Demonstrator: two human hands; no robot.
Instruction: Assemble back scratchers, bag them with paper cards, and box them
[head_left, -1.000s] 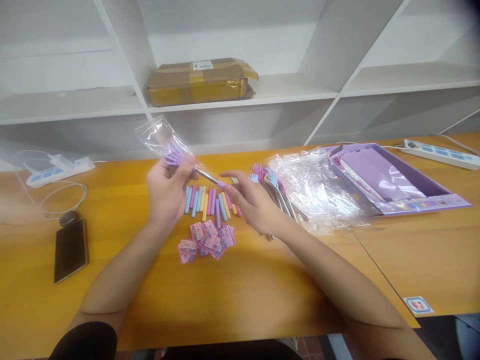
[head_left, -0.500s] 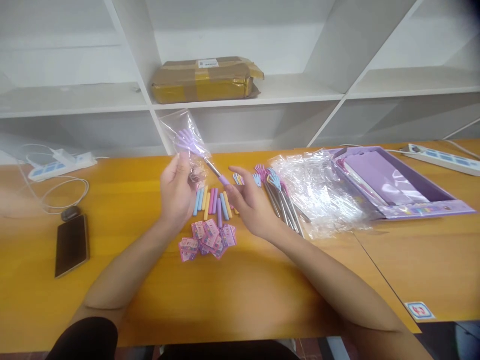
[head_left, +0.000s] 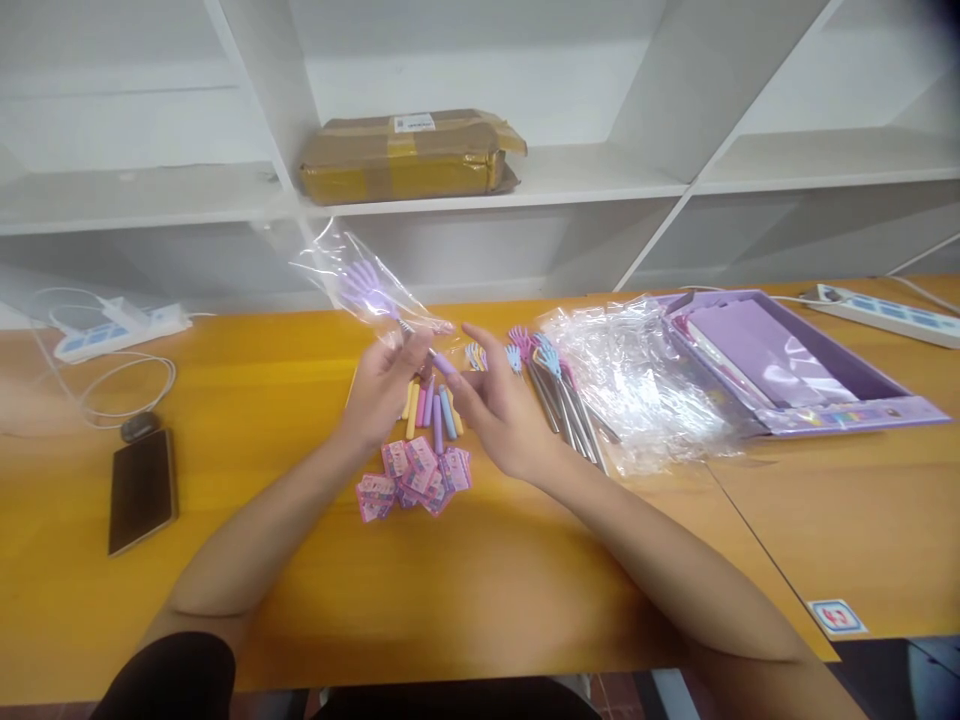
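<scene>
A purple hand-shaped back scratcher (head_left: 365, 284) with a metal rod points up and to the left, its head inside a clear plastic bag (head_left: 322, 262). My left hand (head_left: 381, 385) is closed on the bag and the rod near the middle. My right hand (head_left: 506, 405) pinches the purple handle end between thumb and fingers, with the index finger raised. Below the hands lie several coloured handle tubes (head_left: 437, 420) and a pile of pink cards (head_left: 421, 470). Right of my right hand are several scratchers with blue, pink and yellow heads (head_left: 549, 358).
Clear plastic bags (head_left: 637, 390) are heaped beside an open purple box (head_left: 780, 350) on the right. A phone (head_left: 142, 490) and a power strip (head_left: 124, 330) are at the left. A taped parcel (head_left: 405, 160) sits on the shelf behind.
My left hand has slid down the scratcher toward my right hand. The bag now reaches further along the rod, and the scratcher's head has shifted slightly left.
</scene>
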